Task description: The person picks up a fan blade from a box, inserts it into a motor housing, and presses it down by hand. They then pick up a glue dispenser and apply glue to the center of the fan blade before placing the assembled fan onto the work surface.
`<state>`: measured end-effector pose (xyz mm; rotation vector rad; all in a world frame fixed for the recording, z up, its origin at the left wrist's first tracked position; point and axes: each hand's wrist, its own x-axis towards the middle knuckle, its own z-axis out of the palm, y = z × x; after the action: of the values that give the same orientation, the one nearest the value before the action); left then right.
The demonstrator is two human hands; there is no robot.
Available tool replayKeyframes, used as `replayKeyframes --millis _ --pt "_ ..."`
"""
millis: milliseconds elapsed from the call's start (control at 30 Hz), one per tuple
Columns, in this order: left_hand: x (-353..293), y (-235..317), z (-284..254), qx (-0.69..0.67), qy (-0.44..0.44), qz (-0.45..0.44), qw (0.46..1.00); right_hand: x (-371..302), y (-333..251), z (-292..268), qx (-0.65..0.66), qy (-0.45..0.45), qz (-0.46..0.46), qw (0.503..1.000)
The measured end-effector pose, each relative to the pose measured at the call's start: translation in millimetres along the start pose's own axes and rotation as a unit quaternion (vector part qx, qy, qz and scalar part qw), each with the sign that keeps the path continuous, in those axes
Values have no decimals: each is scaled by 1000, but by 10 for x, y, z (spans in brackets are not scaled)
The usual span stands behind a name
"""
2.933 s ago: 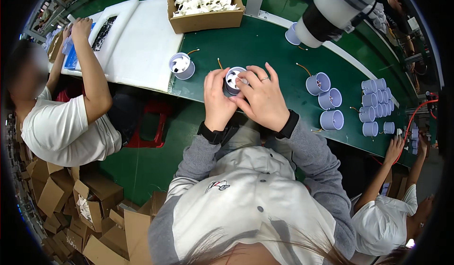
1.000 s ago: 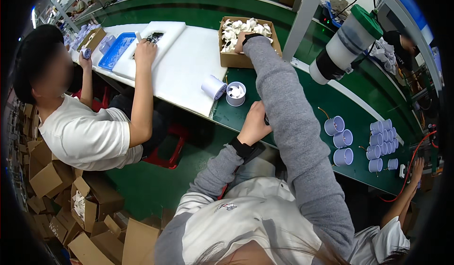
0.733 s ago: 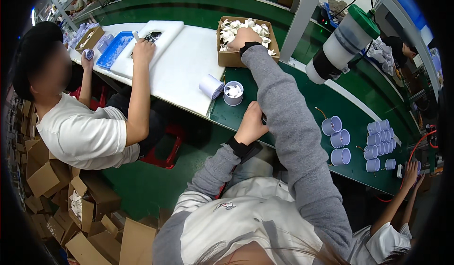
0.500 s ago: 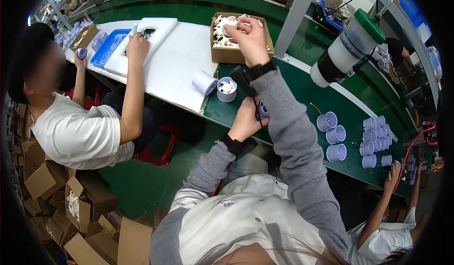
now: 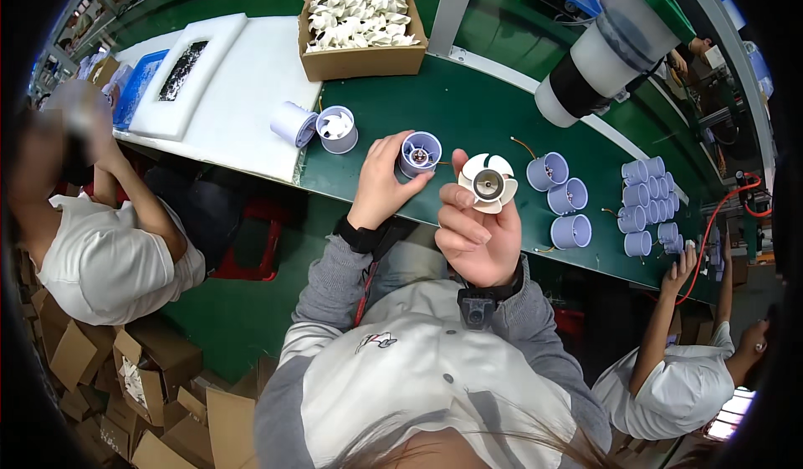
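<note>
My right hand [image 5: 481,230] pinches a white fan blade [image 5: 488,183], its hub turned face up with a round metal-lined centre showing. Just left of it, my left hand [image 5: 384,180] grips a lilac cylindrical housing [image 5: 420,153] standing on the green bench; inside it a motor and spokes show, with no blade on them. Further left stands another lilac housing [image 5: 338,131] with a white blade inside it. Against that one a further housing [image 5: 293,124] lies on its side.
Beyond my hands is a cardboard box [image 5: 361,62] full of white blades. Several lilac housings [image 5: 570,230] with wires stand at the right. A bottle-like device [image 5: 577,92] hangs over the bench. Co-workers sit left [image 5: 117,256] and right [image 5: 682,385]; white foam [image 5: 242,92] covers the bench's left.
My right hand has come back from the box of blades to beside the housing, now with a blade in it. My view has shifted, and the left co-worker's arm has drawn back from the foam.
</note>
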<state>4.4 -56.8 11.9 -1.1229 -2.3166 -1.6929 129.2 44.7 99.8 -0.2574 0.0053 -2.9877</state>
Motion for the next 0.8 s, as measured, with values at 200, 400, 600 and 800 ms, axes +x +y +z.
replayKeyframes --millis 200,400,600,800 --pt "-25 29 30 20 -4 -5 1000 -95 -227 -73 -315 94 -88 940" --pt "-8 40 62 17 -12 -7 1000 -258 -607 -275 -861 241 -144 424" --pt "-3 71 43 8 -8 -18 1000 -350 -661 -272 -965 182 -77 170" --pt "-29 54 22 9 -8 -13 1000 -433 -670 -253 -969 157 -43 186"
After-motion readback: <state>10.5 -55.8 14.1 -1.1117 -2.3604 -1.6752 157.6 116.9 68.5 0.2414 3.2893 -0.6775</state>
